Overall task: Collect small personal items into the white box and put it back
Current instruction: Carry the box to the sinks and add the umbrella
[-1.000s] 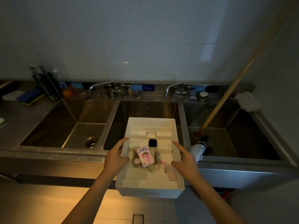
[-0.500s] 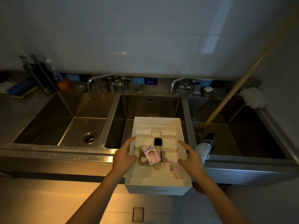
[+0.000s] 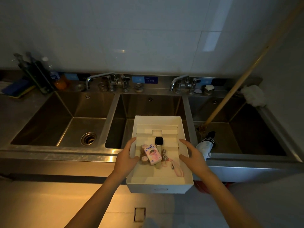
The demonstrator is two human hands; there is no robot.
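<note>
White box shifted slightly right along sink. Left hand and right hand still grasp its sides. Watch inside; return pending.

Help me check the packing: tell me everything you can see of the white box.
The white box is open and lidless, cardboard by its look, with stepped white inserts and a small slot in its front wall. It is level over the front edge of the middle sink; the left hand and right hand hold its side walls, thumbs inside. A watch, pink carton, plush toy and pink strap lie in it.
</note>
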